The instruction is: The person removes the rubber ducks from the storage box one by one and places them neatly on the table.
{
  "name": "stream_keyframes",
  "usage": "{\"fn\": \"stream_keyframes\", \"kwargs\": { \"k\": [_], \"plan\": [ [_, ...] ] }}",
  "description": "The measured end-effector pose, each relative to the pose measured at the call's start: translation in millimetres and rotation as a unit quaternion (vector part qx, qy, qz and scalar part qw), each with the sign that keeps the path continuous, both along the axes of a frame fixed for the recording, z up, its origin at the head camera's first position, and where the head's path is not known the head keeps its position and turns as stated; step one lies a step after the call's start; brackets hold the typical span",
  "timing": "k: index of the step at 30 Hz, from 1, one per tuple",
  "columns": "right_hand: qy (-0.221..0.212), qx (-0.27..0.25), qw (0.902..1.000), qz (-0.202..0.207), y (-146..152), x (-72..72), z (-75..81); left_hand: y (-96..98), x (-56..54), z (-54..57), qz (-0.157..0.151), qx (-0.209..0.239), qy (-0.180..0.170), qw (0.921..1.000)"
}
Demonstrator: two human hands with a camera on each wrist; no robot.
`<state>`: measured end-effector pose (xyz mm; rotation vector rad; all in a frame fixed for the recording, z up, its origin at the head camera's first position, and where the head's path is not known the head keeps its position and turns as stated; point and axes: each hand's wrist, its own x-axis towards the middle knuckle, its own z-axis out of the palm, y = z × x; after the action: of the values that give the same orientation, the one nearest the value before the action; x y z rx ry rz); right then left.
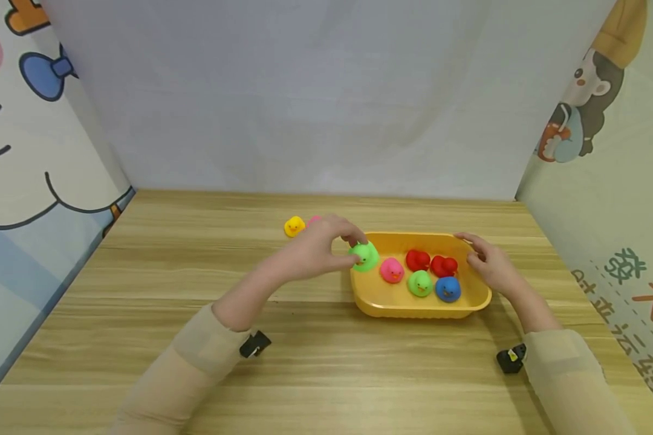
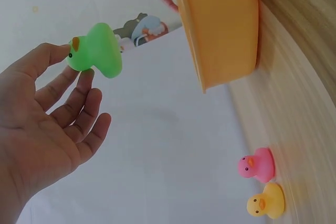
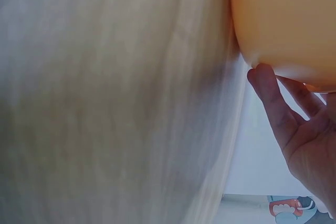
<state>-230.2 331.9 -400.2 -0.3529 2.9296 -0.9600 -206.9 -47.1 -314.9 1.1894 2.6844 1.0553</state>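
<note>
In the head view my left hand (image 1: 318,251) pinches a green rubber duck (image 1: 365,256) between thumb and fingertips, over the left end of a yellow plastic basin (image 1: 413,311). The left wrist view shows this green duck (image 2: 102,51) held apart from the basin wall (image 2: 220,30). My right hand (image 1: 492,266) holds the basin's right end at the rim, with fingers (image 3: 270,87) against the outer wall in the right wrist view. Inside the basin sit a pink duck (image 1: 392,270), a green duck (image 1: 420,283), a blue duck (image 1: 448,289) and two red ducks (image 1: 418,260).
On the wooden table (image 1: 305,374), behind my left hand, stand a yellow duck (image 1: 294,226) and a pink duck (image 2: 257,164), side by side. A pale cloth (image 1: 326,109) hangs along the back edge. Printed panels flank the table on both sides.
</note>
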Motion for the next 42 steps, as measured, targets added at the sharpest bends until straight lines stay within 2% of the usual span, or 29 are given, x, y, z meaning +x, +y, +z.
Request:
{"fn": "stream_keyframes", "kwargs": {
  "k": [3,10,16,20,30,42],
  "plan": [
    [0.0,0.001,1.0,0.0,-0.2,0.0,0.9,-6.0,0.4,2.8,0.007,0.01,0.002,0.9999],
    [-0.002,0.004,1.0,-0.001,-1.0,-0.2,1.8,-21.0,-1.7,0.8,0.025,0.031,0.022,0.999],
    [-0.002,-0.001,1.0,-0.001,-1.1,-0.2,0.8,-35.7,-2.4,2.6,0.037,0.057,0.004,0.9977],
    [0.0,-0.002,1.0,0.0,-0.9,-0.3,0.3,-46.3,-3.8,2.1,0.054,0.071,0.007,0.996],
    [-0.002,0.001,1.0,-0.001,-1.0,-0.3,0.8,-71.4,-5.0,-2.3,0.089,0.089,0.026,0.9918],
    [0.001,-0.001,1.0,-0.001,-0.8,-0.1,0.3,-96.3,-9.7,-12.5,0.141,0.104,0.026,0.9841]
  ]
}}
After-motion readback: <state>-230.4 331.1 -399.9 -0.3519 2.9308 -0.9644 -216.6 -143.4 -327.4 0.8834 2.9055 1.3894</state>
